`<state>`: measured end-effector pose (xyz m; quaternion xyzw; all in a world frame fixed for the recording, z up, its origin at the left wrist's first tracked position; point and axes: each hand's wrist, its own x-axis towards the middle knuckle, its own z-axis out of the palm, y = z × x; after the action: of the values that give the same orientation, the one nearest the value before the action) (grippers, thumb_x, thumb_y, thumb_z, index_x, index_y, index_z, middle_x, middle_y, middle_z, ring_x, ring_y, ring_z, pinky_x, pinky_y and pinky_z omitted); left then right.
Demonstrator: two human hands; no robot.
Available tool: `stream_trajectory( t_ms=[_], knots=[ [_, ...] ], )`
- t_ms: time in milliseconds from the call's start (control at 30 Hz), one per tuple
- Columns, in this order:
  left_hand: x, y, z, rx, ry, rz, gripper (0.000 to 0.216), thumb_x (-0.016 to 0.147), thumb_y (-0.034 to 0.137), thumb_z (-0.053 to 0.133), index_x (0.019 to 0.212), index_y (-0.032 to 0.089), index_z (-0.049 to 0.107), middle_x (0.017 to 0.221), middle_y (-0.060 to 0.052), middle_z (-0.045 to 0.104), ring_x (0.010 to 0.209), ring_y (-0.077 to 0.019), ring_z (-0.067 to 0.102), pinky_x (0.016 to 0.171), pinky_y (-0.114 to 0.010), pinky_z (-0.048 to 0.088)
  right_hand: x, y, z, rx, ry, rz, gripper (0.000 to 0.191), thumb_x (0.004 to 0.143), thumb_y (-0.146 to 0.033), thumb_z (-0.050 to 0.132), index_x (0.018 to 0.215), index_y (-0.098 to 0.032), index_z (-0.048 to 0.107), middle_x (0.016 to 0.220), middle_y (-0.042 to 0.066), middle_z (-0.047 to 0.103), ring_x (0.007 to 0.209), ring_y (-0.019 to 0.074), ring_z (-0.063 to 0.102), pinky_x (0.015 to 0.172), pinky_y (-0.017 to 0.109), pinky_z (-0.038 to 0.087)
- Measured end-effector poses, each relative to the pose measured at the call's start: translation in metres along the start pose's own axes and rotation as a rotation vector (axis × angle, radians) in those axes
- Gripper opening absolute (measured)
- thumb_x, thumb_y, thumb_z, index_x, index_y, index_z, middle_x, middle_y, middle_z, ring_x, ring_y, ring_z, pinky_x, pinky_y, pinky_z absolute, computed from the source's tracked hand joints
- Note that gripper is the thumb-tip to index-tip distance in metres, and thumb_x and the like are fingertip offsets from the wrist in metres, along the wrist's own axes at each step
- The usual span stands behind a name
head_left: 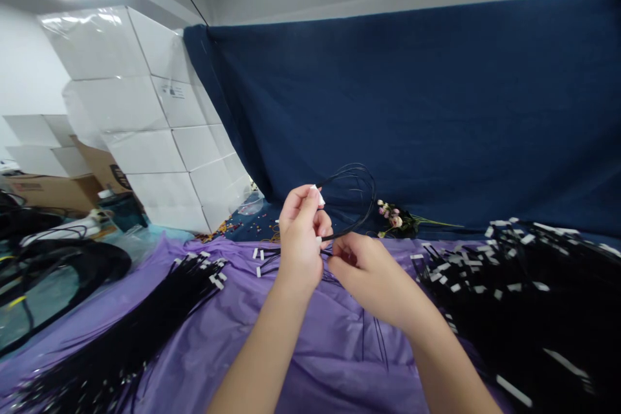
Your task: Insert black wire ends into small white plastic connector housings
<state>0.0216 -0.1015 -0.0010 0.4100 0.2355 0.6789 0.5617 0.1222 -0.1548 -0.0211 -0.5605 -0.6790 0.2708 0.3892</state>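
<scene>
The left hand (pixel 301 242) pinches a white tab (pixel 317 195); the right hand's (pixel 369 265) fingers, gripping black cable (pixel 359 224) below it, should keep loops even.

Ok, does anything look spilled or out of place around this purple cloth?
Small colourful bits lie scattered beyond the purple cloth, by the white boxes, perhaps spilled. A bunch of flowers lies beyond your right hand, which looks odd beside the pile of black cables.
</scene>
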Motion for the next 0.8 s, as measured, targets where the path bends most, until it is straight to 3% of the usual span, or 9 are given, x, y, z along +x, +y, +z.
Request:
stream_trajectory(
  t_ms=[267, 400, 633, 800],
  knots=[
    [-0.002, -0.006, 0.0, 0.04, -0.039, 0.056, 0.02, 0.082, 0.033, 0.07, 0.082, 0.019, 0.056, 0.075, 0.006, 0.049, 0.039, -0.0005, 0.037, 0.03, -0.013, 0.021, 0.001, 0.003, 0.001, -0.05, -0.029, 0.005, 0.015, 0.076, -0.023, 0.05, 0.063, -0.02, 0.043, 0.06, -0.003, 0.051, 0.059, 0.0123, 0.04, 0.054, 0.028, 0.026],
    [-0.003, -0.011, 0.001, 0.079, -0.06, 0.125, 0.021, 0.083, 0.035, 0.07, 0.083, 0.019, 0.056, 0.068, 0.006, 0.046, 0.039, -0.0009, 0.036, 0.034, -0.014, 0.026, -0.002, 0.002, -0.002, -0.094, -0.073, 0.003, 0.014, 0.08, -0.022, 0.048, 0.066, -0.02, 0.047, 0.064, -0.002, 0.054, 0.06, 0.0127, 0.041, 0.055, 0.027, 0.027],
    [-0.005, -0.019, 0.001, 0.163, -0.093, 0.22, 0.022, 0.087, 0.04, 0.068, 0.087, 0.02, 0.058, 0.072, 0.005, 0.047, 0.043, -0.0013, 0.037, 0.039, -0.015, 0.029, -0.009, -0.008, -0.001, -0.327, -0.021, 0.055, 0.014, 0.089, -0.019, 0.048, 0.081, -0.016, 0.06, 0.089, 0.009, 0.068, 0.071, 0.0165, 0.057, 0.06, 0.028, 0.03],
    [-0.008, -0.023, 0.001, 0.254, -0.085, 0.422, 0.017, 0.089, 0.036, 0.066, 0.09, 0.02, 0.061, 0.074, 0.004, 0.052, 0.046, -0.0035, 0.04, 0.042, -0.018, 0.032, -0.009, -0.004, -0.008, -0.213, -0.009, -0.036, 0.012, 0.087, -0.014, 0.051, 0.088, -0.016, 0.063, 0.097, 0.01, 0.07, 0.076, 0.0167, 0.061, 0.063, 0.026, 0.035]
  ],
)
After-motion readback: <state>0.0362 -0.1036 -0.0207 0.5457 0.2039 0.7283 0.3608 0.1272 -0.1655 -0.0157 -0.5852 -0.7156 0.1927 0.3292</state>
